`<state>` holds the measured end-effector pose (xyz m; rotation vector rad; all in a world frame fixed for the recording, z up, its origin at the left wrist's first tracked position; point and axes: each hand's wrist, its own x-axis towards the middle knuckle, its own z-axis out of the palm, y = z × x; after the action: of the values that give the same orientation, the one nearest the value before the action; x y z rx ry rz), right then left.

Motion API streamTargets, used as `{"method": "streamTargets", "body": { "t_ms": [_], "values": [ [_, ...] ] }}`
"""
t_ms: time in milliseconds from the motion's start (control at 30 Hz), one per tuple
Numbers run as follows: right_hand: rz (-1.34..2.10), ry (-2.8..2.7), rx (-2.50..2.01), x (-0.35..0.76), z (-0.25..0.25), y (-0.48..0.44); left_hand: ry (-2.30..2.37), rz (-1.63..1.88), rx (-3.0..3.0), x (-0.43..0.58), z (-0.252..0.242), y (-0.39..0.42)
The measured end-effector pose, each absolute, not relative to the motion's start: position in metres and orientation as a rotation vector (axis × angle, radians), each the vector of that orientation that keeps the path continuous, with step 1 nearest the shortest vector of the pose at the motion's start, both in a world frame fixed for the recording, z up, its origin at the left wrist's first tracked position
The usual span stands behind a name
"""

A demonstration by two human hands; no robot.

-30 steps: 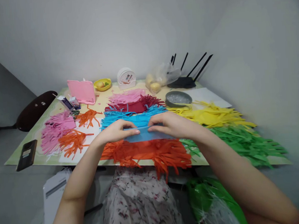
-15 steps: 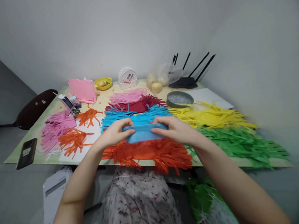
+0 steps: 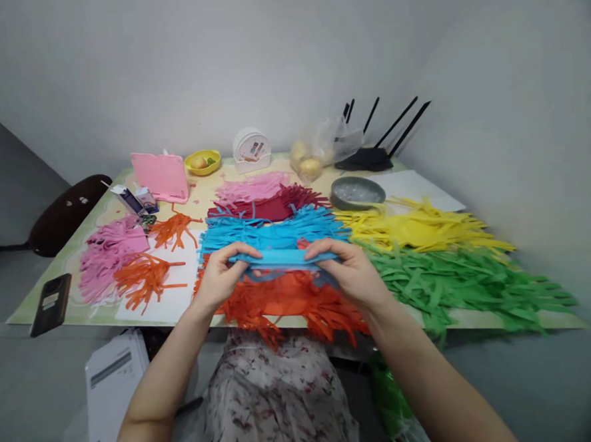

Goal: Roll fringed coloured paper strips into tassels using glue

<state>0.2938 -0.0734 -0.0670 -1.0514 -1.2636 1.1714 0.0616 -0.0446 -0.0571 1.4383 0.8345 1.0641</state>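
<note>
Ends of a blue strip [image 3: 284, 257] pinched, lower edge lost in blur

The blue strip is stretched between the hands, near the table's front edge; a bluish smear hides where its lower side ends. The left hand [image 3: 221, 277] has thumb and fingers closed on the 9 o'clock end, the right hand [image 3: 353, 271] likewise at 3 o'clock; fingertips behind are hidden. At 6 o'clock the right hand and wrist cover part of the orange fringe [image 3: 285, 300]; blue fringe [image 3: 276, 234] lies at 12. At 2 o'clock, the contents of a grey bowl [image 3: 358, 192] are unclear. Between 4 and 5, a green bag [image 3: 386, 395] is partly behind the right forearm, cut off below. Toward 8, white sheets [image 3: 115, 375] also run out of view.
</note>
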Motion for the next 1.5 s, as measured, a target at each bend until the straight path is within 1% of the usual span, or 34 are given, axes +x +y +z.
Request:
{"method": "streamTargets", "body": {
  "t_ms": [133,300,367,467,600,733,833,900,1033,1133,1300,1500],
  "values": [
    [1.122,-1.302,-0.949,0.291,-0.070,-0.072,0.746,1.116,1.371,0.061,-0.063,-0.045],
    [1.045,-1.504,-0.961,0.297,-0.064,-0.072,0.736,1.098,1.381,0.059,-0.063,-0.047],
    [0.956,-1.613,-0.945,0.300,-0.060,-0.073,0.767,1.094,1.488,0.059,-0.060,-0.048],
    [0.778,-1.733,-0.953,0.300,-0.055,-0.075,0.945,1.105,1.721,0.062,-0.054,-0.049],
    [0.613,-1.710,-1.161,0.296,-0.055,-0.080,1.102,1.137,1.968,0.066,-0.050,-0.049],
    [0.635,-1.715,-1.292,0.295,-0.057,-0.082,1.106,1.065,2.123,0.065,-0.049,-0.045],
    [0.627,-1.723,-1.323,0.297,-0.055,-0.080,1.095,0.991,2.127,0.064,-0.047,-0.041],
    [0.685,-1.676,-1.308,0.298,-0.053,-0.080,1.038,0.952,2.039,0.063,-0.046,-0.041],
    [0.952,-1.489,-1.247,0.297,-0.052,-0.084,0.888,0.905,1.674,0.062,-0.044,-0.043],
    [1.056,-1.354,-1.174,0.294,-0.053,-0.086,0.849,0.944,1.493,0.064,-0.046,-0.046],
    [1.101,-1.215,-1.099,0.290,-0.059,-0.086,0.818,1.022,1.354,0.067,-0.056,-0.046],
    [1.094,-1.263,-1.032,0.293,-0.067,-0.083,0.721,1.095,1.358,0.070,-0.059,-0.047]
  ]
}}
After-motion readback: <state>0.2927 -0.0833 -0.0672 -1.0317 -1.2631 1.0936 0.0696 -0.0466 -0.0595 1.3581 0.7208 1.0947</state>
